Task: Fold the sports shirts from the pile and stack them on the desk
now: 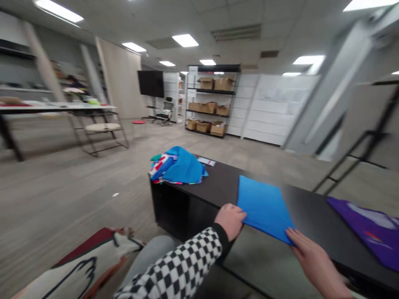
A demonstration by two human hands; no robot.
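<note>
A flat folded blue cloth (pixel 264 207) lies on a dark low table (pixel 218 185), overhanging its near edge. My left hand (pixel 230 219), in a black-and-white checked sleeve, is closed on the cloth's near left corner. My right hand (pixel 311 253) has its fingers stretched out and touches the cloth's near right corner. At the far left end of the table sits a pile of crumpled cloths (pixel 177 166), blue on top with red and white patterned ones below.
A purple cloth (pixel 370 230) lies on the table's right end. A small card (pixel 206 161) rests beyond the pile. A patterned cushion (pixel 77 265) lies on the floor at lower left. Far back stand a shelf with cardboard boxes (pixel 212 101), a long table (pixel 59 109) and a stool (pixel 102 128).
</note>
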